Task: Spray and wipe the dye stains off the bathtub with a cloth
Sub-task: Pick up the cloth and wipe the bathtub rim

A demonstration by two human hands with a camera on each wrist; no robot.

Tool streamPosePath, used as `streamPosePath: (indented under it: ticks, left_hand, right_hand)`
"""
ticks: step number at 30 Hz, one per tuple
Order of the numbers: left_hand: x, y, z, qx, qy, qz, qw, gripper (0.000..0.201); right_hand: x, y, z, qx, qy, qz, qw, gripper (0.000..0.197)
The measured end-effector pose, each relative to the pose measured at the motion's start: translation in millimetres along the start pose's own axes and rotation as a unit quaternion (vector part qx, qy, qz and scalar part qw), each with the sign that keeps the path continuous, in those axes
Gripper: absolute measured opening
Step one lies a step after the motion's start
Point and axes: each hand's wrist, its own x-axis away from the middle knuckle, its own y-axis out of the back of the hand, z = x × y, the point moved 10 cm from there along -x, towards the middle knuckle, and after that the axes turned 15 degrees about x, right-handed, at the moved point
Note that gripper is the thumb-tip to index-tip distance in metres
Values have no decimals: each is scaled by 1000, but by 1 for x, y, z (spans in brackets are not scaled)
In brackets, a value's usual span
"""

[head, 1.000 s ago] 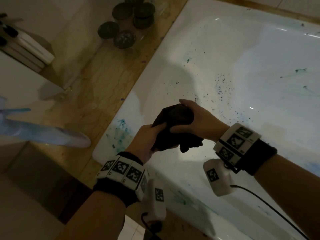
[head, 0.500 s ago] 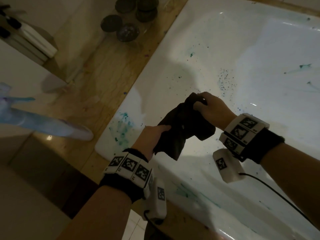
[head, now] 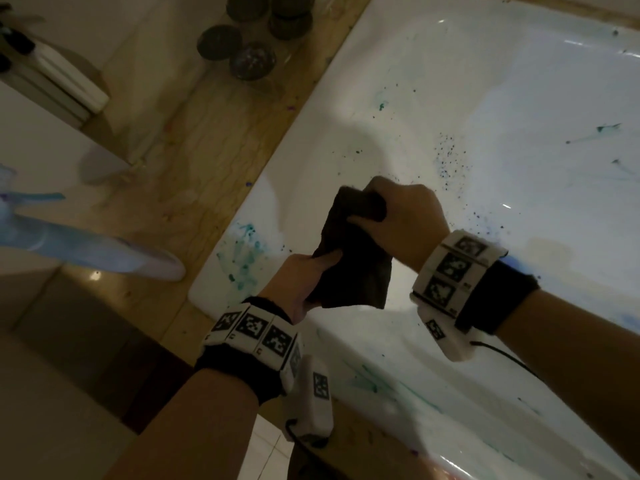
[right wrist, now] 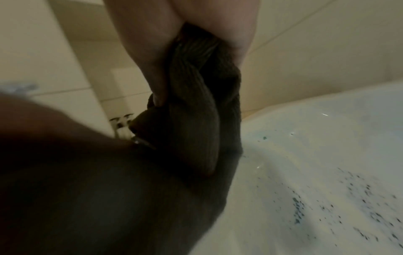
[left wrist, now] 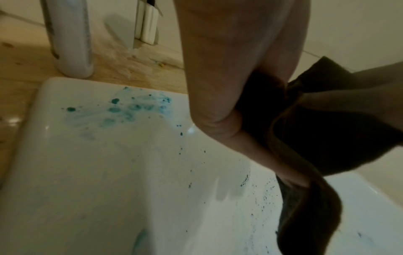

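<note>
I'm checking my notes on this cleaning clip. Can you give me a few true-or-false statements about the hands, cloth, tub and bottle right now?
1. Both hands hold the cloth. True: the left hand grips its lower part, the right hand its top.
2. The cloth is white. False: it is dark.
3. Teal stains mark the tub corner. True.
4. The left hand holds the spray bottle. False: the bottle stands on the wooden ledge.
5. The cloth lies flat on the tub floor. False: it hangs between the hands.

Cloth [head: 349,251] above bathtub [head: 519,98] corner; bottle [head: 86,247] on ledge [head: 194,161] left; jars [head: 252,60], seemingly, farther back.
</note>
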Motion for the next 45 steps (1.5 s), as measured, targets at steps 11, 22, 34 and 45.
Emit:
streamPosePath:
  ticks: [11, 22, 34, 45]
  left_hand:
    - [1, 31, -15, 121, -17, 15, 992, 38]
    - [2, 89, -134, -552, -313, -232, 737, 57]
    - [-35, 56, -48, -694, -201, -201, 661, 56]
    - [17, 102, -159, -487, -398, -230, 743, 47]
  right_hand:
    - [54, -55, 49, -144, 201, 142, 959, 41]
    - [16, -111, 19, -7, 83, 228, 970, 44]
    - [-24, -128, 3, 31, 24, 235, 971, 34]
    - [-35, -123, 5, 73, 12, 254, 964, 41]
